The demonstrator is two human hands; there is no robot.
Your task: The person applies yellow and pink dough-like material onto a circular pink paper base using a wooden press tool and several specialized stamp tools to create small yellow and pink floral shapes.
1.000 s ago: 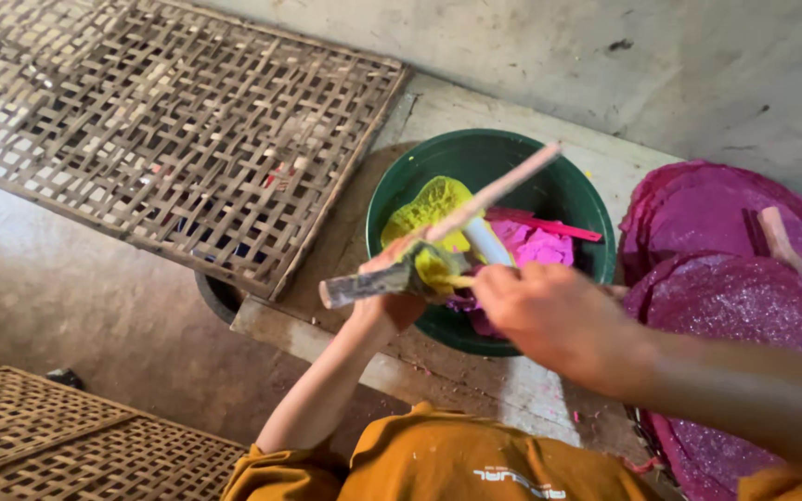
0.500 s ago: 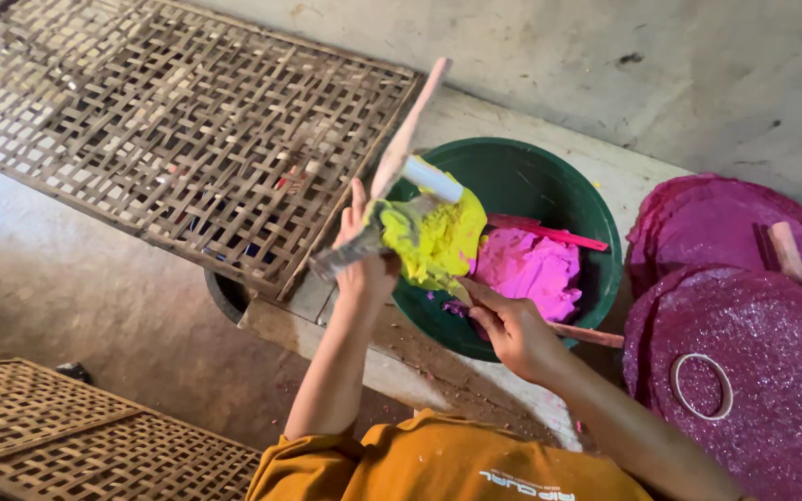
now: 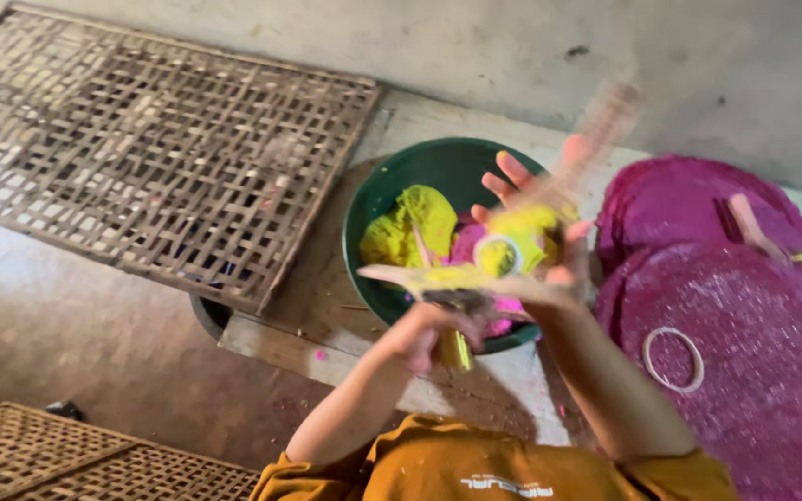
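Right hand [image 3: 536, 241] has risen, fingers spread under yellow dough [image 3: 517, 227]; left hand [image 3: 429, 334], seven o'clock of it, seemingly grips a stick [image 3: 410, 276]

motion-blurred stick [image 3: 596, 139], right hand [image 3: 536, 237] grip unclear, woven tray [image 3: 67, 464] cropped at bottom edge

Left hand [image 3: 433, 329] closed in a fist, knuckles up, forearm bare and reaching forward from the lower middle. Right hand [image 3: 536, 227] raised higher, palm open, fingers [image 3: 512, 172] spread and pointing up, blurred. Wrists close together, nearly crossed.
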